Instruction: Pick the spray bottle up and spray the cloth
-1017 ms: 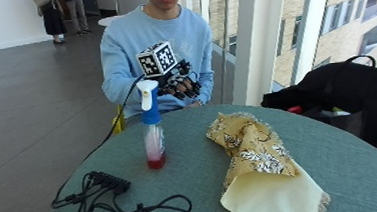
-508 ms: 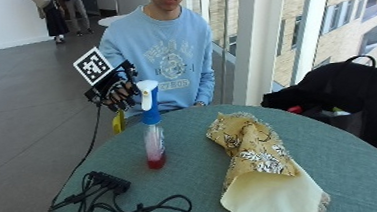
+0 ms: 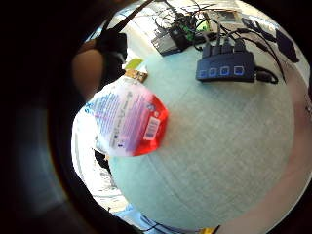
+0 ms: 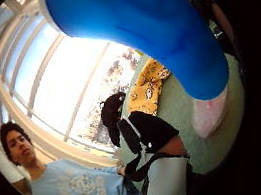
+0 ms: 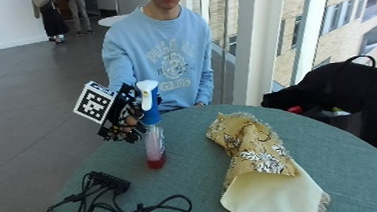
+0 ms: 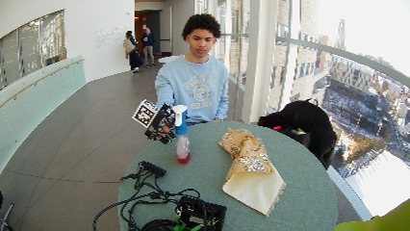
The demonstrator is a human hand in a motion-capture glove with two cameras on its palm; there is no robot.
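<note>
The spray bottle (image 5: 153, 138) stands upright on the round green table (image 5: 192, 153), with a white nozzle, a blue neck and red liquid at its base. My gloved right hand (image 5: 124, 118) is against the blue neck from the side away from the cloth, fingers curled round it. The blue head (image 4: 133, 22) fills the thumb side palm view. In the little finger side view, the labelled body (image 3: 129, 119) runs down to the table. The yellow patterned cloth (image 5: 255, 151) lies crumpled beside the bottle, its pale lining spread toward the near edge.
Black cables and a hub (image 5: 107, 182) lie on the table in front of the bottle, the hub (image 3: 225, 66) also showing in the palm view. A black bag (image 5: 348, 90) sits past the far table edge. More electronics (image 6: 198, 211) rest at the near edge.
My hand has come down from above the bottle's far side and now wraps the neck. The bottle and cloth have not moved.
</note>
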